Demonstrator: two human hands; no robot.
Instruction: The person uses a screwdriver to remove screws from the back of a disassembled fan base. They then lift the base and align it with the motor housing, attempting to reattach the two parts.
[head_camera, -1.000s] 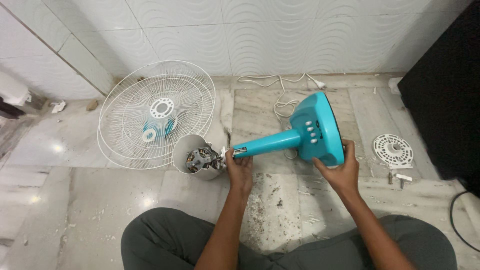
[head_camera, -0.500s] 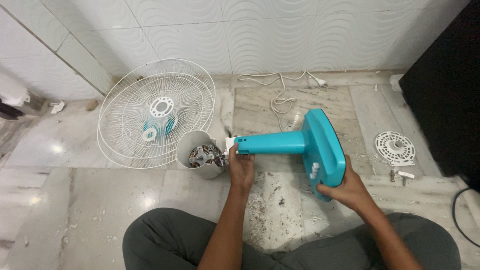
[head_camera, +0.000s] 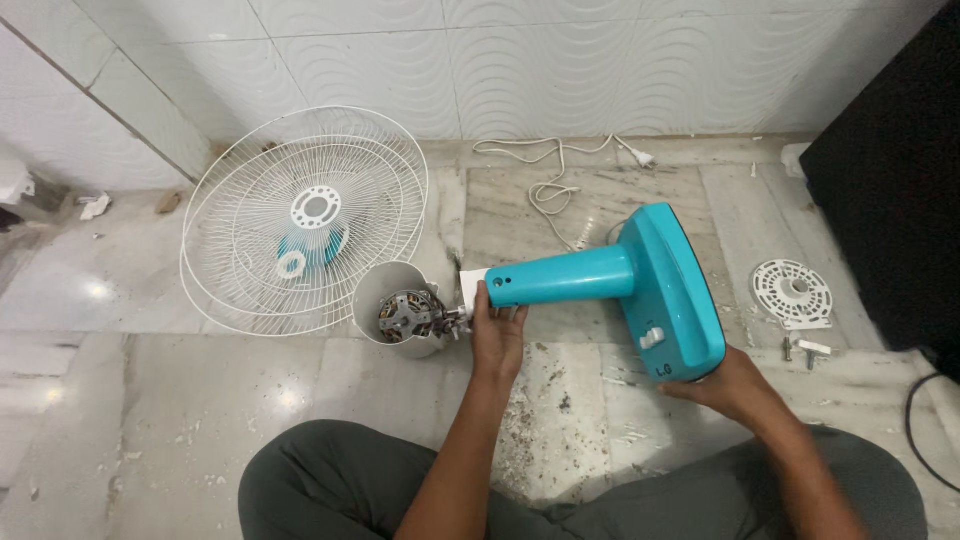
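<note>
- The blue fan stand (head_camera: 610, 275) is held lying on its side, just above the marble floor (head_camera: 200, 400), so it seems both ends can be reached
- The thin end of the stand is wrapped tight by the left hand (head_camera: 497, 330), right beside the open motor (head_camera: 405, 312)
- The wide base is cupped from below by the right hand (head_camera: 725, 385), so the heavy end is kept up
- The motor is rested in its grey cup on the floor, touching the white wire guards (head_camera: 300, 215)
- The guards are leaned by the tiled wall (head_camera: 500, 60), out of the way
- A white cord (head_camera: 550, 180) is left curled behind the stand
- A small round white cover (head_camera: 792, 293) is set well apart, by some screws
</note>
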